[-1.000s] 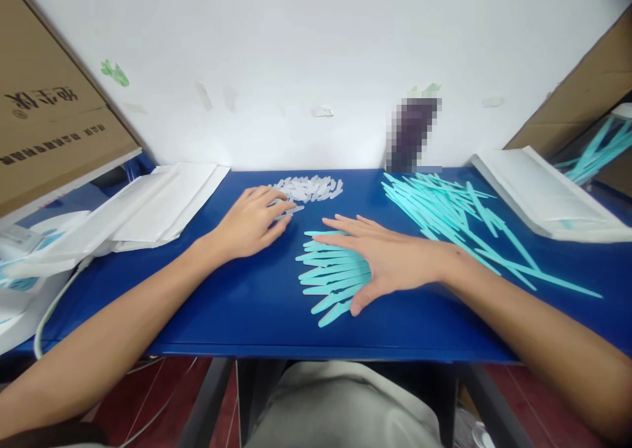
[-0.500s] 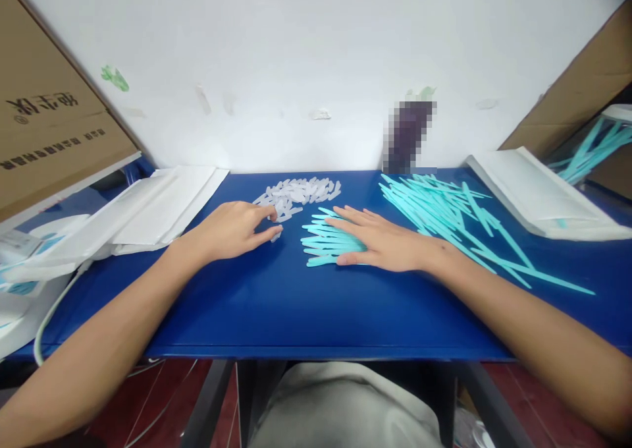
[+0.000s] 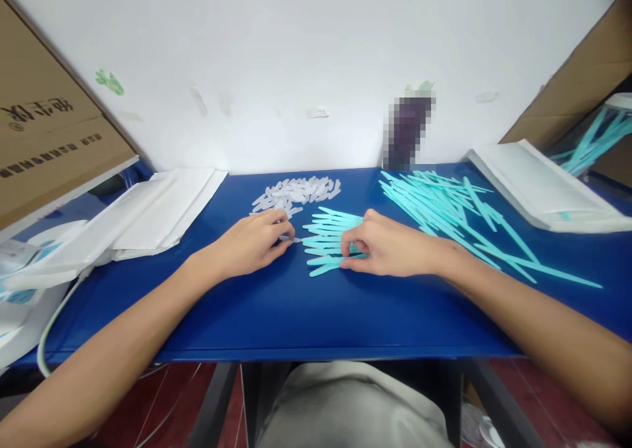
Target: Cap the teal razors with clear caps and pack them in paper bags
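Note:
A fan of turquoise plastic sticks (image 3: 326,237) lies in the middle of the blue table (image 3: 306,309). My right hand (image 3: 390,247) rests on the fan's right side, fingers curled and pinching the sticks. My left hand (image 3: 254,242) lies just left of the fan and pinches a small clear plastic cap (image 3: 291,238) between thumb and fingers. Behind my left hand is a pile of clear caps (image 3: 296,192).
A large loose heap of turquoise sticks (image 3: 444,207) spreads over the right half of the table. White bags (image 3: 148,211) lie at the left, another white bag (image 3: 543,194) at the right. Cardboard boxes (image 3: 44,138) flank both sides; a white wall is behind.
My right hand slid the fan of sticks away from the front edge, then curled its flat fingers into a pinch. My left hand drew a clear cap from the pile toward the fan.

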The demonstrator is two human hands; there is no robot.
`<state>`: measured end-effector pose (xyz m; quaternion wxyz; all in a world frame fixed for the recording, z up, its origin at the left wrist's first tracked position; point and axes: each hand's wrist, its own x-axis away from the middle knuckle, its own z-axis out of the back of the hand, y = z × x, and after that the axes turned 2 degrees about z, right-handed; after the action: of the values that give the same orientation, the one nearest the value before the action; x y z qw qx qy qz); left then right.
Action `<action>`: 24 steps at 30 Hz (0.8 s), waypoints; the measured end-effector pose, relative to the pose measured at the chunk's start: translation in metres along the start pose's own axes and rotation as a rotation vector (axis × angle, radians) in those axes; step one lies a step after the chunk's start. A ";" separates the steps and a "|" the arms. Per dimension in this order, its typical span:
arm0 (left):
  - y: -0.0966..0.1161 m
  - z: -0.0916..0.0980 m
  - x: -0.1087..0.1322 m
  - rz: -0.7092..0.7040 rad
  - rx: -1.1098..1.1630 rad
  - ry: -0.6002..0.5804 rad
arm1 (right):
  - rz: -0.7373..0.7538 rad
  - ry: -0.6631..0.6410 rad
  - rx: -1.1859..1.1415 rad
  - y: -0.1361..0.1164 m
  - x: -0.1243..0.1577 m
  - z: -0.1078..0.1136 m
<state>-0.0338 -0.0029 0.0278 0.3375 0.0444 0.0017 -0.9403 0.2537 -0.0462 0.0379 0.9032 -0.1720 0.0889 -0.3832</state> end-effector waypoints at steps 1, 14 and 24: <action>0.000 0.000 0.000 -0.009 0.023 0.000 | -0.007 0.022 -0.017 0.001 0.000 0.000; 0.000 -0.004 0.000 -0.057 0.074 0.117 | 0.163 0.362 -0.005 0.011 -0.002 -0.010; 0.017 -0.006 -0.015 0.517 1.543 0.649 | 0.078 0.573 0.023 0.008 -0.004 -0.015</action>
<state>-0.0109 -0.0063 0.0236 0.3986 0.5247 -0.5490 -0.5142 0.2519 -0.0422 0.0211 0.8572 -0.0430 0.3428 -0.3819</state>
